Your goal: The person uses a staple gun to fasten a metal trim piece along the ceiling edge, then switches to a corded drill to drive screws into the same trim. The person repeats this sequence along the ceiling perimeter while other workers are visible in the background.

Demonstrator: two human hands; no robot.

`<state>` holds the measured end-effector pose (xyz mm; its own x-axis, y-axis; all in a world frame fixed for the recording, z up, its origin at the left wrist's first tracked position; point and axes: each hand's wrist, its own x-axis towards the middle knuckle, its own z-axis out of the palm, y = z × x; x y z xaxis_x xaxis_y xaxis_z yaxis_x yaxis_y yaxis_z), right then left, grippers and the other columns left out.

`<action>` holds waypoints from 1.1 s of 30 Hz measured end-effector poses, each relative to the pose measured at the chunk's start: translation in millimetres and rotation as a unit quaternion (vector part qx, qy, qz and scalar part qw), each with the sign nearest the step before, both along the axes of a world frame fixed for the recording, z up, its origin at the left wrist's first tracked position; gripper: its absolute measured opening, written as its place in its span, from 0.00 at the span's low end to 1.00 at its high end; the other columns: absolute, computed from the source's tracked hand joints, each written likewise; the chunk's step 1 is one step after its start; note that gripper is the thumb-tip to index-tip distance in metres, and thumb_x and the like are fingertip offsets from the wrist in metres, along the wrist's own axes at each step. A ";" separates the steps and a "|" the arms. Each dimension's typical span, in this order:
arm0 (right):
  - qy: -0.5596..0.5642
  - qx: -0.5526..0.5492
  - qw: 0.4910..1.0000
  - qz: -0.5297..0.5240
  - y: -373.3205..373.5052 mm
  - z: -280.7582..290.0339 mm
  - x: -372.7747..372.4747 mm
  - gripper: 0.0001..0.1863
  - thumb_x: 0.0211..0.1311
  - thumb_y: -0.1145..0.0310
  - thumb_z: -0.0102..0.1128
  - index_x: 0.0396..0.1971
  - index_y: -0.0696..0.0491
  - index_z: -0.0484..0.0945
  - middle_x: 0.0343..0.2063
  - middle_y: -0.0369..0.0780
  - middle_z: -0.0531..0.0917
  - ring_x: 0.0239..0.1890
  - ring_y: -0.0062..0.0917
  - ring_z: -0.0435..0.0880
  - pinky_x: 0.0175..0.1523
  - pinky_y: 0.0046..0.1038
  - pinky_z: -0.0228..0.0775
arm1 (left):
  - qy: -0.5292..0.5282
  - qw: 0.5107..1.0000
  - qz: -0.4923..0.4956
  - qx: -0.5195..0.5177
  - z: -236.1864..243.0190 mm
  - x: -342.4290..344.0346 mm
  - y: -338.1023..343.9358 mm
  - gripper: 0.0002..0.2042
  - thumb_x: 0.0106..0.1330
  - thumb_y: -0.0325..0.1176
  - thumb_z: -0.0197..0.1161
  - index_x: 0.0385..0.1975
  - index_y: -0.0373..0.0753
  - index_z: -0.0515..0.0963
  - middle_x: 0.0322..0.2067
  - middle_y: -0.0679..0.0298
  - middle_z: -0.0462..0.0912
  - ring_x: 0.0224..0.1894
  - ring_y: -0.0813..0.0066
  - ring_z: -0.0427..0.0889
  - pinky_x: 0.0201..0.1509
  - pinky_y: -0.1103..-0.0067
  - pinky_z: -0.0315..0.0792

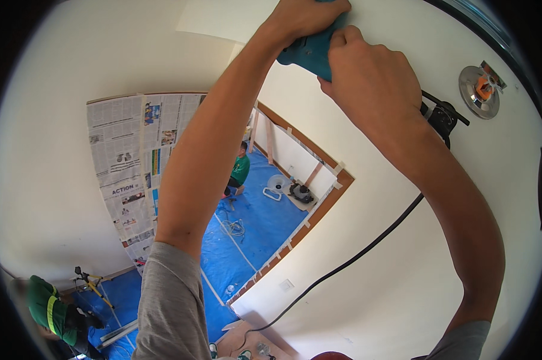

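Observation:
Both my arms reach up to the top of the head view, holding a teal power tool against or close to the pale surface there. My left hand is wrapped over its upper part. Below and to the right, my right hand closes round the other side of the body. A black part shows behind my right wrist, and a thick black cord runs from there down to the floor. My hands hide much of the tool, and its working end is out of sight.
A round metal ceiling fitting with an orange cap is at right. Newspaper covers a panel at left. Beyond a brown door frame, a person in green crouches on blue sheeting. Another person bends near a yellow tripod.

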<state>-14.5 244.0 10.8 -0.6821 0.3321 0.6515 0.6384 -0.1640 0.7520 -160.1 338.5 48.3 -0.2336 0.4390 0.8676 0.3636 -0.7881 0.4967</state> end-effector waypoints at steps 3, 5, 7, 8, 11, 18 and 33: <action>-0.006 0.010 1.000 -0.004 2.4 1.7 -1.4 0.26 0.59 0.56 0.75 0.49 0.61 0.80 0.44 0.44 0.85 0.35 0.34 0.92 0.41 0.29 0.85 | -0.001 1.000 -0.001 0.002 2.3 -1.1 1.1 0.39 0.59 0.54 0.63 0.62 0.24 0.70 0.52 0.34 0.81 0.55 0.43 0.83 0.61 0.63 0.75; -0.004 -0.011 1.000 -0.004 1.6 3.6 -2.5 0.26 0.59 0.56 0.75 0.48 0.61 0.81 0.43 0.44 0.86 0.35 0.34 0.92 0.41 0.30 0.85 | -0.002 1.000 0.002 -0.011 3.9 -1.3 0.0 0.39 0.58 0.53 0.63 0.61 0.24 0.71 0.52 0.34 0.81 0.54 0.43 0.83 0.61 0.63 0.75; 0.001 -0.016 1.000 -0.003 0.0 5.4 -3.6 0.26 0.59 0.56 0.76 0.48 0.61 0.81 0.43 0.45 0.86 0.35 0.33 0.92 0.41 0.29 0.85 | -0.006 1.000 0.007 -0.007 5.0 -1.3 -1.7 0.39 0.58 0.53 0.63 0.61 0.24 0.71 0.51 0.34 0.81 0.54 0.44 0.83 0.60 0.64 0.75; 0.005 -0.017 1.000 -0.004 -0.7 5.2 -4.4 0.26 0.58 0.56 0.76 0.47 0.61 0.81 0.42 0.45 0.86 0.35 0.33 0.92 0.41 0.29 0.85 | -0.009 1.000 0.010 -0.007 5.3 -1.2 -2.8 0.39 0.58 0.53 0.64 0.61 0.24 0.71 0.51 0.34 0.82 0.54 0.44 0.83 0.60 0.64 0.75; -0.004 -0.016 1.000 0.022 -3.1 6.0 -5.3 0.12 0.62 0.65 0.68 0.40 0.57 0.86 0.39 0.45 0.87 0.35 0.31 0.92 0.40 0.29 0.85 | -0.013 1.000 -0.017 -0.016 5.9 -0.8 -6.2 0.39 0.58 0.53 0.65 0.61 0.24 0.71 0.51 0.35 0.82 0.53 0.45 0.83 0.60 0.64 0.75; -0.014 -0.029 0.999 0.042 -10.3 7.9 -11.4 0.11 0.58 0.68 0.71 0.36 0.59 0.86 0.39 0.46 0.87 0.34 0.33 0.92 0.39 0.29 0.84 | -0.046 0.994 -0.074 -0.058 5.4 -1.2 -12.6 0.39 0.62 0.55 0.66 0.62 0.26 0.72 0.52 0.40 0.83 0.52 0.53 0.83 0.56 0.65 0.77; 0.003 -0.043 0.999 0.013 -6.9 -2.0 -18.9 0.13 0.55 0.66 0.71 0.40 0.52 0.89 0.41 0.41 0.87 0.38 0.25 0.91 0.34 0.26 0.81 | -0.063 0.994 -0.082 -0.020 2.5 5.5 -13.2 0.37 0.64 0.56 0.67 0.60 0.27 0.73 0.43 0.55 0.82 0.40 0.69 0.81 0.40 0.75 0.77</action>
<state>-33.4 237.1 8.7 -0.6876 0.3694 0.6250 0.6454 -0.0833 0.7593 -154.6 325.3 50.8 -0.2619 0.5139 0.8169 0.1635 -0.8106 0.5624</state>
